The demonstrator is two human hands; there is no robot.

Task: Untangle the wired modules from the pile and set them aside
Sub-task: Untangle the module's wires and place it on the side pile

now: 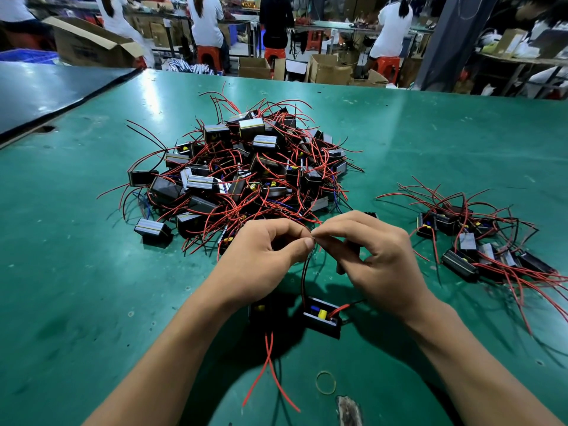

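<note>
A green work table (92, 272) fills the view, and at its middle lies a big pile of wired modules (242, 173): small black boxes, some with ribbed silver faces, knotted in red, black and a few blue leads. Beyond the pile, past the table's far edge, stand open cardboard boxes (329, 69) and people in white tops seated on red stools (209, 55) at other benches.

To the right of the pile, well apart from it, lies a smaller set-aside group (479, 241) of the same modules, its red leads trailing outward.

Just on the near side of the pile, both bare hands are raised with their fingertips meeting. The left hand (261, 259) pinches a thin black wire (304, 272) between thumb and forefinger, the other fingers curled. The right hand (378, 253) pinches at the same spot, fingers bent.

The black wire drops from the pinch, toward the viewer and away from the pile, to one open-topped module (321, 318) showing yellow and blue parts; whether it rests on the table or hangs cannot be told. A second module (259, 309) sits just left of it, partly hidden under the left wrist.

Nearer still, two loose red leads (267, 370) cross, and beside them lies a tan rubber band (325, 382).
</note>
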